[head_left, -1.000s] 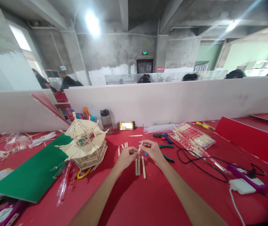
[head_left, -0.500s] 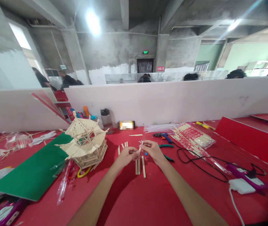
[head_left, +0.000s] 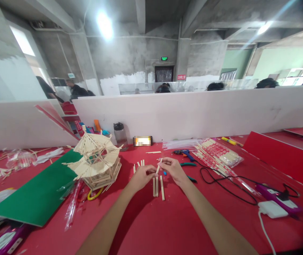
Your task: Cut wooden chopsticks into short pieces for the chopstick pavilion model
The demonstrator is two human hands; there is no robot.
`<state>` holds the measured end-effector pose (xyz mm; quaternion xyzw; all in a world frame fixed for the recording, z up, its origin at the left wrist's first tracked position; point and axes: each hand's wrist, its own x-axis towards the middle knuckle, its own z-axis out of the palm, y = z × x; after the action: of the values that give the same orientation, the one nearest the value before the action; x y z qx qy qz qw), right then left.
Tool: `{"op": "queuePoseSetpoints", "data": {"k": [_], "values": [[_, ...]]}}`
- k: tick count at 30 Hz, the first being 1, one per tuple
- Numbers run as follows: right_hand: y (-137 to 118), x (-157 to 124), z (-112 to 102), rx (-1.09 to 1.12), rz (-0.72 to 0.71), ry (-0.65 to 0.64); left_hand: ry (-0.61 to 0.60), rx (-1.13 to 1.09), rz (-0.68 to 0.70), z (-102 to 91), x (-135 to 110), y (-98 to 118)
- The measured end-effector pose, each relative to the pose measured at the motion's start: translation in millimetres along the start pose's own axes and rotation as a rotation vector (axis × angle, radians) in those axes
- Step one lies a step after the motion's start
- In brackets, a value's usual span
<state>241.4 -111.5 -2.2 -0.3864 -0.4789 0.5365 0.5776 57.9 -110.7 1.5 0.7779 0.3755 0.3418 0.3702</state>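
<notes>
A short pale wooden stick (head_left: 158, 168) slants between my two hands above the red table. My right hand (head_left: 173, 170) pinches it near its upper end. My left hand (head_left: 144, 176) has its thumb and fingertips closed at the lower end. Just below them, a few parallel sticks (head_left: 155, 187) lie side by side, with a separate stick (head_left: 162, 188) to their right. More short sticks (head_left: 142, 163) show beyond my left hand, partly covered by it. To the left stands a tiered pavilion model (head_left: 98, 159) built from such sticks.
Pliers with green handles (head_left: 191, 178) and a blue glue gun (head_left: 187, 153) lie right of my hands. Bagged sticks (head_left: 215, 154) and a black cable (head_left: 220, 182) are farther right. A bottle (head_left: 120, 136) and a phone (head_left: 142, 141) stand by the white partition (head_left: 194, 113). A green board (head_left: 39, 191) lies left.
Both hands stay almost in place around the stick, with only a very slight shift of the fingers. Everything else on the table looks the same.
</notes>
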Motion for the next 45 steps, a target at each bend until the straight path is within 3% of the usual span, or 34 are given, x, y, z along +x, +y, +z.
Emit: {"op": "queuePoseSetpoints", "data": {"k": [9, 18, 23, 29, 45], "values": [[0, 0, -3, 0.057, 0.032, -0.018, 0.03, -0.172, -0.084, 3.5, 3, 0], [-2, -1, -3, 0.175, 0.112, -0.022, 0.078, -0.092, -0.008, 2.9, 1, -5], [-3, -1, -3, 0.152, 0.101, -0.017, 0.048, -0.114, -0.008, 3.3, 1, -7], [-4, -3, 1, -0.028, -0.036, -0.024, -0.099, -0.287, -0.076, 5.3, 4, -9], [6, -2, 3, -0.13, -0.069, -0.073, -0.086, -0.343, -0.309, 5.7, 3, -7]]}}
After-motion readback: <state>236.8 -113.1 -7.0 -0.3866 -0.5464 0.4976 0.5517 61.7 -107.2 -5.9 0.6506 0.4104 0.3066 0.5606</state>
